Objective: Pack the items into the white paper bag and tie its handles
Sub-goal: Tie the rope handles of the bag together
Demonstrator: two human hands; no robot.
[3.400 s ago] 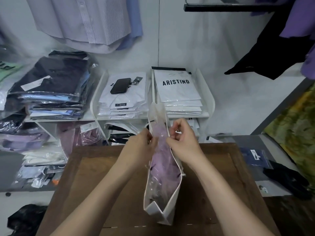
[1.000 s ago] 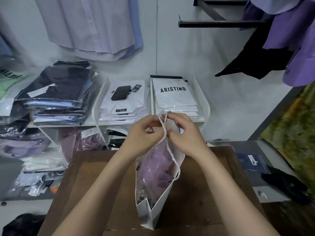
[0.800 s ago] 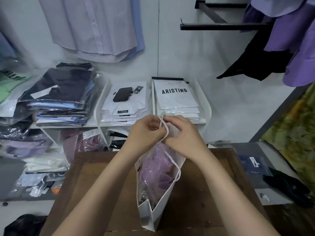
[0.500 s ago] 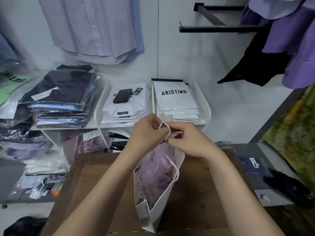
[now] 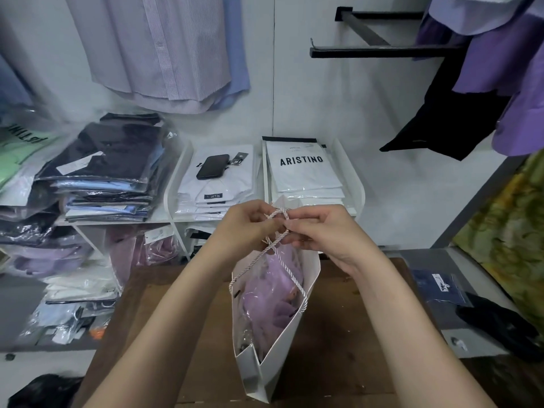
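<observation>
The white paper bag (image 5: pixel 259 369) stands upright on the brown wooden table (image 5: pixel 347 334), its mouth open toward me. Inside it lies a lilac garment in clear plastic wrap (image 5: pixel 270 293). The twisted white rope handles (image 5: pixel 290 267) rise from the bag's rim and cross just above its far end. My left hand (image 5: pixel 244 228) and my right hand (image 5: pixel 321 231) meet over that crossing, each pinching a part of the rope, with a small loop arching between the fingertips.
Behind the table, white shelf trays (image 5: pixel 357 184) hold stacks of packed shirts, one with a black phone (image 5: pixel 212 166) on top. Bagged clothes (image 5: pixel 103 169) are piled at the left. Shirts hang on the wall above. A dark blue packet (image 5: pixel 438 287) lies at the right.
The hands brought both rope handles up over the bag, crossed them, and now hold a small loop between the fingertips. The bag tilted slightly and my view shifted a little.
</observation>
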